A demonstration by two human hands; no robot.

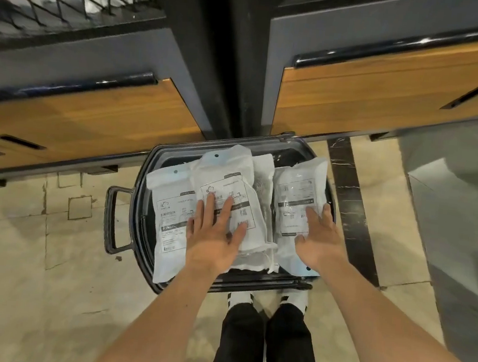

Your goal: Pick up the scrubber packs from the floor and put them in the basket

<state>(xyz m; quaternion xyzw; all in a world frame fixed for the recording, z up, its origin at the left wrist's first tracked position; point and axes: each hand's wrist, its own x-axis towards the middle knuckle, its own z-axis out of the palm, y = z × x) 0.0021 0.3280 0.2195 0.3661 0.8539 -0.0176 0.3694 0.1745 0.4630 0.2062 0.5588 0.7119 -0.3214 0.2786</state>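
A black plastic basket [139, 200] stands on the floor in front of my feet. Several white scrubber packs lie inside it: one at the left [168, 203], one overlapping in the middle [229, 177], one at the right [296, 198]. My left hand [215, 231] rests flat, fingers spread, on the middle pack. My right hand [318, 241] lies flat on the lower part of the right pack, fingers apart. Neither hand is closed around a pack.
The basket's folded handle [112, 221] sticks out on its left side. Wooden-fronted shelf units [92, 117] [386, 98] with a dark post between them stand right behind the basket. Beige floor tiles [31, 292] surround it. My shoes [267, 296] touch the basket's near edge.
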